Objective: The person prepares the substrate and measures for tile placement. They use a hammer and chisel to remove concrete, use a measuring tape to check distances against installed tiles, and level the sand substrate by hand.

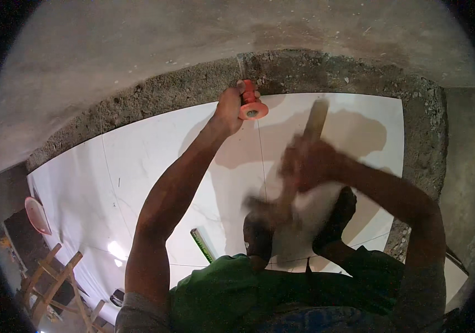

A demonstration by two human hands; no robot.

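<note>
My left hand [230, 106] is closed around the red-orange grip of a chisel [253, 111], whose round guard and grey striking end face me. The chisel's shaft points away, toward a rough cement strip [193, 80] along the wall's foot. My right hand [314, 162] grips a hammer [317, 119] by its wooden handle. Motion smears the hammer, and its dark head looks to be low, over my feet. Both hands are above large white floor tiles [154, 150] with thin dark joints.
My dark-clad feet [337, 219] stand on the tiles. A green-and-white strip-shaped object [202, 244] lies left of them. At the lower left are a wooden frame [49, 286], a small dark object [117, 297] and a pale red-rimmed basin [37, 215]. A bare wall [154, 39] rises ahead.
</note>
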